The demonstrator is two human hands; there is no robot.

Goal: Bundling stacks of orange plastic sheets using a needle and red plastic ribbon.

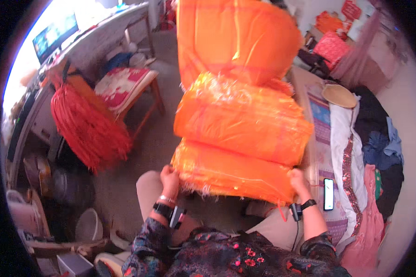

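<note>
A stack of bright orange woven plastic sacks (245, 120) spreads out in front of me, with shiny folds and frayed, whitish edges. The part nearest me lies across my lap area, and more orange sheeting rises behind it. My left hand (169, 179) is closed on the near left corner of the sacks. At the near right corner my right hand (299, 180) is closed on the edge as well; its fingertips are partly hidden. A thin red-orange strip (282, 213) dangles from the edge close to my right wrist. Both wrists wear dark straps with small devices.
To the left hangs a bundle of red strips (90, 124), beside a wooden chair with a red-and-white seat (123, 87). On the right is a bed (326, 134) bearing a phone (328, 194), a round woven tray (339, 95) and heaped clothes (381, 143). A monitor (55, 37) stands far left.
</note>
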